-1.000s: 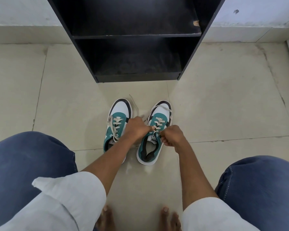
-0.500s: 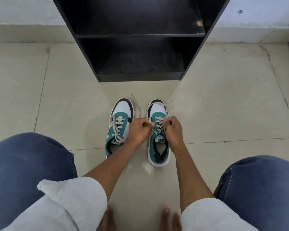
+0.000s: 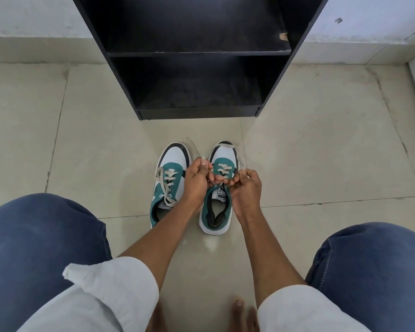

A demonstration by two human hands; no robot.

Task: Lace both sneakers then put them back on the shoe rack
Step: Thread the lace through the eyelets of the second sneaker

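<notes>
Two teal, white and black sneakers stand side by side on the floor, toes toward the black shoe rack (image 3: 197, 111). The left sneaker (image 3: 169, 183) has its cream lace threaded, with loose ends lying over its tongue. Over the middle of the right sneaker (image 3: 219, 207) both hands meet. My left hand (image 3: 198, 182) pinches one cream lace end, which runs up past the toe. My right hand (image 3: 246, 191) pinches the other lace end by the upper eyelets. The fingers hide those eyelets.
The rack's two dark shelves hold nothing. Pale floor tiles stretch to both sides of the shoes. My knees in blue trousers (image 3: 34, 248) frame the bottom corners, and bare toes (image 3: 238, 305) show at the bottom edge. A white wall base runs behind the rack.
The right sneaker has been turned from tilted to straight, parallel to the left one. Both hands have come together over its laces, and the lace end now loops over the toe.
</notes>
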